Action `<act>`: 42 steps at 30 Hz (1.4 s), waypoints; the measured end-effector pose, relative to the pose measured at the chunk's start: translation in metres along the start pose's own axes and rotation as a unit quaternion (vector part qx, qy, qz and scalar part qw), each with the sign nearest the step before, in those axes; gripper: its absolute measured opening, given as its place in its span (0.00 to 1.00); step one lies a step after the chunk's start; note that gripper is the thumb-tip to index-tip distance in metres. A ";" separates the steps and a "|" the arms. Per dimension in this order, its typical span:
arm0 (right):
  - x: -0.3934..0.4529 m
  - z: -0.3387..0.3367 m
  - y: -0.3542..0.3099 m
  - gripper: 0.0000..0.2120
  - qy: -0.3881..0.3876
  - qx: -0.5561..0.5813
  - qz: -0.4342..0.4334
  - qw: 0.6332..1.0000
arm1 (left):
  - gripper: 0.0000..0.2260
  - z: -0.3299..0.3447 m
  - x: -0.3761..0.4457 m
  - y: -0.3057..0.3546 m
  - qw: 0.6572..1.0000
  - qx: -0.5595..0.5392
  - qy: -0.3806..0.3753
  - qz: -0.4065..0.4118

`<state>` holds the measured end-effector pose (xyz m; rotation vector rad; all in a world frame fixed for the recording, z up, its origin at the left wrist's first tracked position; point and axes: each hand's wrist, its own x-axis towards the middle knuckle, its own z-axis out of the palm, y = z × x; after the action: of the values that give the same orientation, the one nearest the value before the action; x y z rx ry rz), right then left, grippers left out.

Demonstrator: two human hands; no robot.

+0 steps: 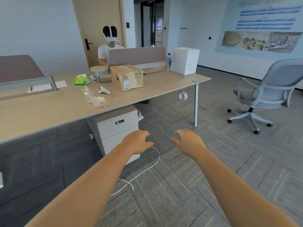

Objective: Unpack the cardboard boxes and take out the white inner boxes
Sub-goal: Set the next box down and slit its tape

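Brown corrugated card: the cardboard box (126, 77) stands upright on the desk (49, 112), closed, tape along its top seam, printed handling marks and a white label on the near faces.
Landmark: all places below are given relative to the cardboard box.
Left of it: a green tissue pack (82, 80), a white handheld controller (103, 90) and crumpled clear plastic wrap (96, 99) lie on the desk.
Behind it: a seated person (109, 46) beyond the desk divider (137, 56).
Right of it: a white inner box (185, 60) stands upright near the desk's far corner, well apart.
Below and nearer: left hand (136, 141) and right hand (188, 141), both empty, fingers loosely curled, held over the floor.
Handling, judged: stiff walls, probably moderate weight; grip opposite side faces or under the base edges, since the taped top offers no hold.
Risk, judged: smooth card may slip.
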<state>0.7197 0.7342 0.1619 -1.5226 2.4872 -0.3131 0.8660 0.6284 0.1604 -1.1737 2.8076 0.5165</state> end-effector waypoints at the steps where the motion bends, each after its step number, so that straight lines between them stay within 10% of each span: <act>1: 0.023 -0.005 0.009 0.19 -0.001 0.002 -0.005 1.000 | 0.22 -0.004 0.024 0.002 1.000 -0.002 0.004 -0.006; 15: 0.306 -0.060 0.080 0.19 -0.034 -0.003 -0.051 0.998 | 0.21 -0.063 0.293 0.004 0.997 -0.032 0.026 -0.067; 42: 0.809 0.003 0.014 0.23 -0.126 0.025 -0.166 0.978 | 0.22 -0.113 0.689 -0.214 0.961 -0.070 0.062 -0.259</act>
<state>0.3484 0.0180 0.1018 -1.8284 2.0172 -0.2152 0.5358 -0.0190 0.0840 -1.9413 2.4264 0.6155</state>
